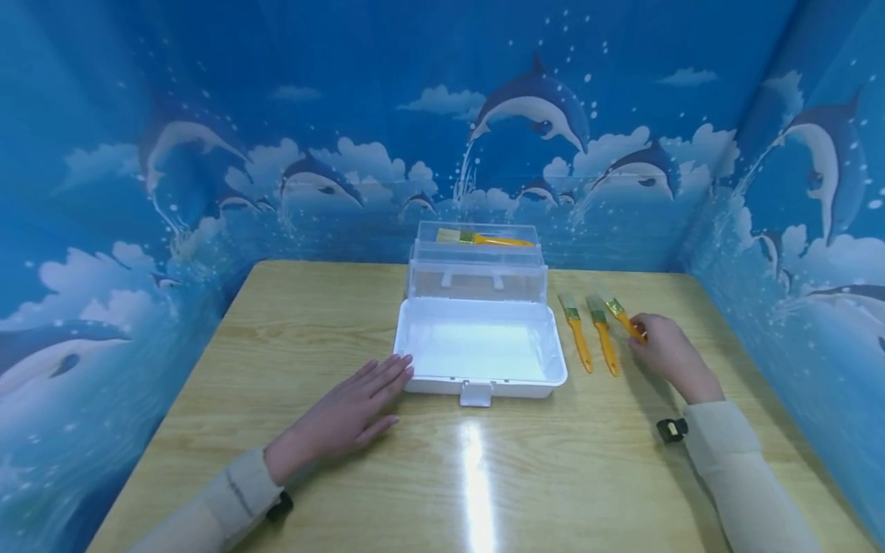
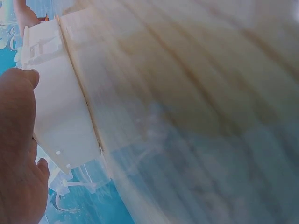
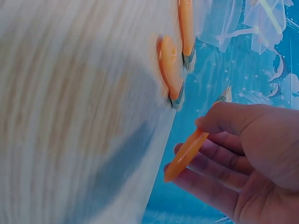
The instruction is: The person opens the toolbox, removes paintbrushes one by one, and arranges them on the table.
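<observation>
My right hand [image 1: 667, 355] pinches the orange handle of a flat paintbrush [image 3: 187, 156] between thumb and fingers, right of the box. In the head view its bristles point away, up and left. Two more paintbrushes with orange handles, a left one [image 1: 577, 332] and a right one [image 1: 603, 336], lie side by side on the table between that hand and the box. My left hand [image 1: 346, 411] has its fingers extended, with the fingertips at the front left corner of the white plastic box [image 1: 422, 386]. The box stands open, its inside bare.
Behind the box base rises its clear upper section [image 1: 477, 280], with another paintbrush [image 1: 494, 240] lying across the top. A latch [image 1: 475, 394] hangs at the box front. The wooden table [image 1: 332, 307] is bordered by a blue dolphin-print curtain [image 1: 373, 92].
</observation>
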`<state>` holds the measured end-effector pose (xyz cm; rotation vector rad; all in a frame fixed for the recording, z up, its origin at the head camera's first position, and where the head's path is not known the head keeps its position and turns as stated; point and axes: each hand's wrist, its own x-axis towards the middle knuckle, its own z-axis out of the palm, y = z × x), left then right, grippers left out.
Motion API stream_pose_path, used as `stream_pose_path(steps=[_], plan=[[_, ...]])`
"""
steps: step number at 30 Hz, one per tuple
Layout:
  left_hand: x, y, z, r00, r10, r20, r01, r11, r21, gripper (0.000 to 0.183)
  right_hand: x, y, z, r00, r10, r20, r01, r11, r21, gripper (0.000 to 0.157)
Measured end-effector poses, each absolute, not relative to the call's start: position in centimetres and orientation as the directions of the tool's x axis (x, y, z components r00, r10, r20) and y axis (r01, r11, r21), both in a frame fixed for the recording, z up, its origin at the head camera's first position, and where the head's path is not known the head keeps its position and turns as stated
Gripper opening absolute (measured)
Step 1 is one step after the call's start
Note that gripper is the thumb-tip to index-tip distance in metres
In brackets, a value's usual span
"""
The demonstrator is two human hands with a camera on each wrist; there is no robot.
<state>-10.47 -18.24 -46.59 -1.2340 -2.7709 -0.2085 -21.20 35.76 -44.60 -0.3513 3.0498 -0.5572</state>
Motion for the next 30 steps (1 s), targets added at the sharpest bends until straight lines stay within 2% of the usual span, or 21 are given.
stream_pose_path(steps=[19,28,30], plan=[[-10.4,-18.2,-46.8,-0.675,0.723,0.144,0.737,0.67,0.088,0.073,-21.9,36.3,-45.2,-0.991,-0.111,-0.077,-0.074,0.921,-0.383,0.045],[-10.5,-18.2,-46.8,-0.672,0.726,0.145,0.74,0.667,0.087,0.072,-22.3,36.5,-45.8,-0.991,-0.081,-0.105,-0.033,0.918,-0.395,0.045],[-10.5,-18.2,-46.8,-0.67,0.727,0.151,0.742,0.665,0.089,0.073,-22.3,36.4,-45.9,-0.992,-0.082,-0.092,-0.038,0.916,-0.398,0.038]])
